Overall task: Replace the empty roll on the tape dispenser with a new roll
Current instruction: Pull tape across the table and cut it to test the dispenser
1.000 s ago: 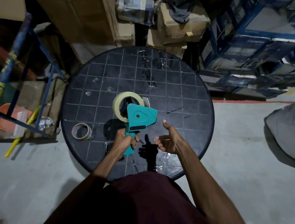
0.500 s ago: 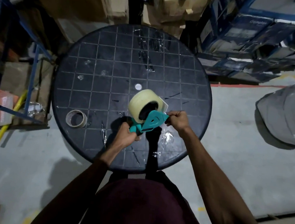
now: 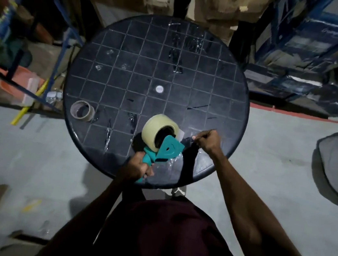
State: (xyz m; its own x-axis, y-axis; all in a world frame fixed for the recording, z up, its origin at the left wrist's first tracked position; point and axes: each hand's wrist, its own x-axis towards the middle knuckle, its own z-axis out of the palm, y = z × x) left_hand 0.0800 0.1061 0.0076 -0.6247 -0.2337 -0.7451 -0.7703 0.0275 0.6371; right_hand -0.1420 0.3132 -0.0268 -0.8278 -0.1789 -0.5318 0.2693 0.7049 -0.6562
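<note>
1. Holding the teal tape dispenser (image 3: 164,151) by its handle, the left hand (image 3: 137,167) is a clenched fist, its grip wrapped round the handle at the near edge of the round black table (image 3: 228,88).

2. Up and away from that grip, the dispenser's body slants toward the right; the new roll (image 3: 155,133) sits mounted on its hub just beyond the fist, its open core facing right and toward the person.

3. Just right of the dispenser's front end, the right hand (image 3: 208,142) hangs with thumb and forefinger pinched together. It seems to pinch the free end of the tape, but the strip is clear and too faint to confirm.

4. The relation that matters: the dispenser's front end lies left of the right grip, close but not touching, and the line from roll to pinch runs roughly left to right across the table. The right hand is the nearer one to that end.

5. Both forearms reach forward over the table edge, the right wrist bent inward, the left wrist straight.

6. The empty roll (image 3: 82,110) lies flat on the table, well off to the left of the left grip, so the swap itself looks done; threading the tape probably remains.
</note>
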